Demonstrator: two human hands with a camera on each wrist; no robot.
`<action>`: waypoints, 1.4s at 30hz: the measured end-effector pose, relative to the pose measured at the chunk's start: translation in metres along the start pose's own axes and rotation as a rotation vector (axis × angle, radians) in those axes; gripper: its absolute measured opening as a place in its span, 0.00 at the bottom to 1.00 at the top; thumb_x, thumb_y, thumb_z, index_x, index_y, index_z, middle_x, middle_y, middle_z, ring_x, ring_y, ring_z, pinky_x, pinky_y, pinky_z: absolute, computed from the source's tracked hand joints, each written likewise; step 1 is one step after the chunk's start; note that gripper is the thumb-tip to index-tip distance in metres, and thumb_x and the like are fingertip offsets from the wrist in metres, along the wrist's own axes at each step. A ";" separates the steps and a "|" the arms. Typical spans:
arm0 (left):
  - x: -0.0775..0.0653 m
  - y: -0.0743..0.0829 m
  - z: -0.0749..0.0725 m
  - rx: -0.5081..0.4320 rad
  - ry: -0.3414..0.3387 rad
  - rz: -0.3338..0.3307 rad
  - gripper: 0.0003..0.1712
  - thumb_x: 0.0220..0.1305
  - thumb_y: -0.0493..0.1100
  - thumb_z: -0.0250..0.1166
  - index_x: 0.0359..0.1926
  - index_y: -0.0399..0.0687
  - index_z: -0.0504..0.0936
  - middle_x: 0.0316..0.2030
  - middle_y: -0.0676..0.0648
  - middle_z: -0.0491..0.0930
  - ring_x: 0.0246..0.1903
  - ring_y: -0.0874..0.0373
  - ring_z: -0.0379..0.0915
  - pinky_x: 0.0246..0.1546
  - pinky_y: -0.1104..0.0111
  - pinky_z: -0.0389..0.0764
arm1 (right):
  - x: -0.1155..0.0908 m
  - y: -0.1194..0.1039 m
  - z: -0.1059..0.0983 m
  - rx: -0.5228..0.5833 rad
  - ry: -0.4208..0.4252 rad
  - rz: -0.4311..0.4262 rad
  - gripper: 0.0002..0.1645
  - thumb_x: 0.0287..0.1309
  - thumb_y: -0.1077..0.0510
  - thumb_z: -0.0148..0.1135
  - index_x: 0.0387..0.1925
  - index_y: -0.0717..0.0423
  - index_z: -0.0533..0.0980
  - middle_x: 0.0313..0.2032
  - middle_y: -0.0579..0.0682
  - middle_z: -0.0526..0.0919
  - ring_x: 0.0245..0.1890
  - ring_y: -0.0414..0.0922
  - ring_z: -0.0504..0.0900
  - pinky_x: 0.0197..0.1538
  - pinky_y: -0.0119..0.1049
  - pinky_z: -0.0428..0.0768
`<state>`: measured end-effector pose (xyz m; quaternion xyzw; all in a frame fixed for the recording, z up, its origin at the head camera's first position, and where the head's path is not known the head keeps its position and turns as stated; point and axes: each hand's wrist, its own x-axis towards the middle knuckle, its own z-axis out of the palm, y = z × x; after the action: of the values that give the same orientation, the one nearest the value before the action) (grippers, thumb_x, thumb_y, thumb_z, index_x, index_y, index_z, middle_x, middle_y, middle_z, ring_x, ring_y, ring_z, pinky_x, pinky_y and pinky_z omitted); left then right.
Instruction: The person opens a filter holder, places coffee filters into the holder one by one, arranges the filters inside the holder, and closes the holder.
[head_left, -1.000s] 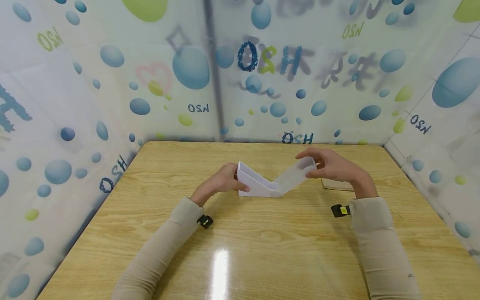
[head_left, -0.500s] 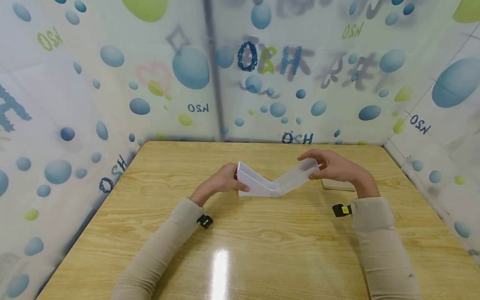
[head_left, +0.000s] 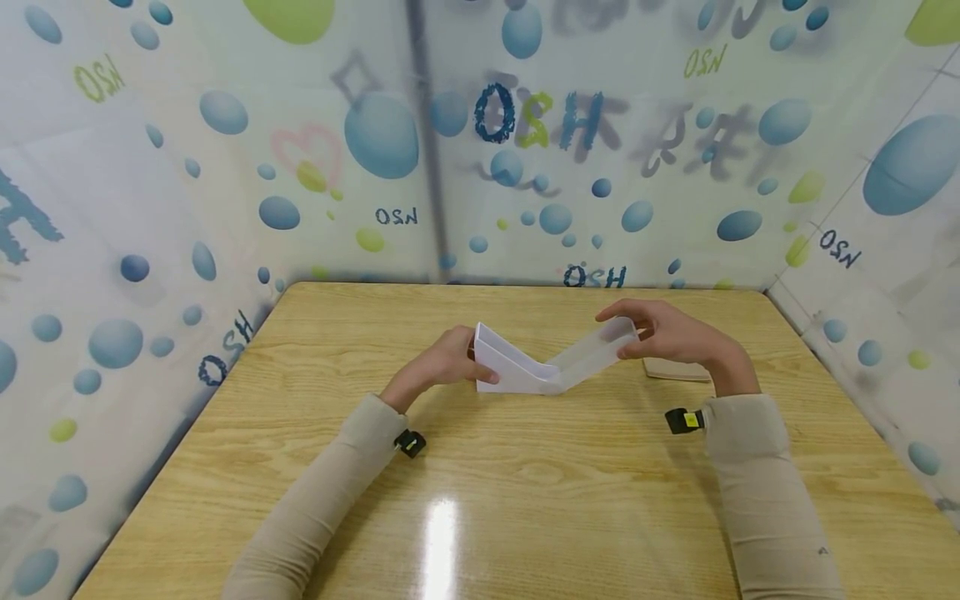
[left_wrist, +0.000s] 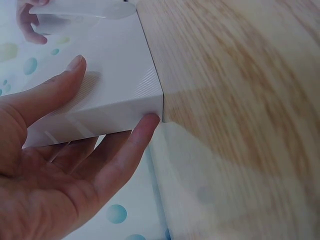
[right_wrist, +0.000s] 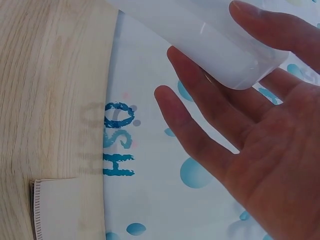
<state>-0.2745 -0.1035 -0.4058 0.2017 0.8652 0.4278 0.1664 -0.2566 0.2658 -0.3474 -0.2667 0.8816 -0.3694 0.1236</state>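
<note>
A white plastic box (head_left: 512,375) with slanted side walls sits near the middle of the table, and a translucent lid (head_left: 588,358) is joined to it at its low right end. The lid is swung out and slopes up to the right. My left hand (head_left: 448,357) grips the box's tall left end; in the left wrist view the thumb lies along its side wall and the fingers (left_wrist: 135,145) go round behind. My right hand (head_left: 667,332) holds the lid's raised end, thumb (right_wrist: 260,22) on one side and fingers on the other.
A thin notebook (head_left: 677,370) with a bound edge lies behind the right hand, partly hidden by it. The wood-grain table (head_left: 525,500) meets a wall sheet (head_left: 637,167) printed with dots and letters at its far edge. Black cameras (head_left: 684,420) sit on both wrists.
The right hand has moved slightly to the right and down with the lid's end, so the lid leans a little further out. The left hand and the box have stayed in place.
</note>
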 end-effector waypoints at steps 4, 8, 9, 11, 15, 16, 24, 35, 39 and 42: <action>0.000 0.000 0.000 0.002 -0.002 -0.009 0.25 0.59 0.37 0.77 0.57 0.42 0.82 0.53 0.41 0.86 0.46 0.51 0.83 0.37 0.64 0.87 | -0.002 -0.001 0.000 -0.006 0.003 0.007 0.33 0.63 0.60 0.71 0.68 0.51 0.73 0.59 0.58 0.78 0.52 0.53 0.79 0.51 0.41 0.84; 0.000 0.000 0.001 -0.001 -0.003 -0.005 0.25 0.59 0.37 0.77 0.57 0.42 0.81 0.53 0.40 0.86 0.46 0.50 0.83 0.38 0.62 0.87 | -0.004 -0.003 -0.001 -0.003 0.004 0.011 0.33 0.63 0.60 0.71 0.68 0.52 0.73 0.59 0.58 0.78 0.52 0.53 0.79 0.54 0.45 0.83; 0.000 0.000 0.001 -0.002 -0.003 -0.003 0.25 0.59 0.37 0.77 0.57 0.42 0.81 0.53 0.40 0.86 0.46 0.50 0.83 0.38 0.61 0.87 | -0.005 -0.004 -0.002 0.007 0.002 0.011 0.33 0.63 0.60 0.71 0.68 0.52 0.72 0.60 0.59 0.78 0.53 0.54 0.79 0.55 0.47 0.83; -0.001 0.001 0.001 -0.004 -0.003 0.001 0.25 0.59 0.37 0.77 0.57 0.41 0.81 0.53 0.40 0.86 0.46 0.50 0.84 0.38 0.61 0.88 | -0.006 -0.004 -0.003 0.022 0.000 0.013 0.32 0.64 0.61 0.70 0.68 0.53 0.72 0.61 0.60 0.78 0.55 0.55 0.78 0.57 0.51 0.83; -0.002 0.001 0.001 -0.009 -0.002 0.001 0.26 0.58 0.36 0.77 0.57 0.41 0.81 0.53 0.39 0.86 0.47 0.50 0.84 0.38 0.60 0.88 | -0.011 -0.003 -0.006 0.048 -0.007 0.010 0.32 0.65 0.62 0.69 0.69 0.55 0.70 0.63 0.62 0.77 0.59 0.59 0.78 0.60 0.57 0.82; -0.002 0.002 0.001 -0.008 -0.002 0.000 0.26 0.58 0.36 0.77 0.58 0.41 0.81 0.53 0.39 0.86 0.47 0.50 0.84 0.38 0.61 0.88 | -0.012 -0.003 -0.007 0.051 -0.008 0.009 0.33 0.65 0.62 0.68 0.69 0.55 0.70 0.63 0.62 0.77 0.60 0.59 0.79 0.60 0.57 0.82; -0.002 0.000 0.001 -0.008 -0.004 -0.003 0.26 0.59 0.37 0.77 0.58 0.41 0.81 0.54 0.39 0.85 0.47 0.49 0.84 0.38 0.61 0.88 | -0.024 0.006 -0.018 0.065 0.011 0.017 0.34 0.67 0.61 0.67 0.71 0.57 0.68 0.62 0.63 0.80 0.60 0.56 0.82 0.57 0.38 0.83; -0.002 0.002 0.000 -0.001 0.000 -0.003 0.26 0.58 0.36 0.77 0.57 0.40 0.81 0.52 0.39 0.86 0.46 0.49 0.84 0.37 0.63 0.87 | -0.036 0.034 -0.032 0.036 0.156 0.094 0.29 0.73 0.56 0.62 0.70 0.62 0.69 0.62 0.67 0.79 0.50 0.27 0.82 0.51 0.24 0.81; -0.001 0.001 0.000 -0.003 0.000 -0.010 0.26 0.59 0.37 0.77 0.58 0.41 0.81 0.53 0.39 0.85 0.47 0.49 0.84 0.38 0.63 0.87 | -0.040 0.055 -0.033 0.045 0.201 0.161 0.30 0.74 0.55 0.61 0.69 0.65 0.69 0.63 0.69 0.78 0.46 0.23 0.80 0.50 0.24 0.80; 0.000 0.001 0.001 0.003 0.001 -0.011 0.27 0.59 0.37 0.77 0.58 0.41 0.80 0.54 0.40 0.85 0.47 0.49 0.83 0.39 0.63 0.87 | -0.042 0.072 -0.031 0.032 0.221 0.246 0.31 0.74 0.52 0.61 0.69 0.66 0.70 0.65 0.69 0.77 0.44 0.21 0.78 0.50 0.26 0.79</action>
<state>-0.2737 -0.1027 -0.4057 0.1968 0.8671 0.4257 0.1680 -0.2619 0.3499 -0.3762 -0.1123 0.9097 -0.3927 0.0747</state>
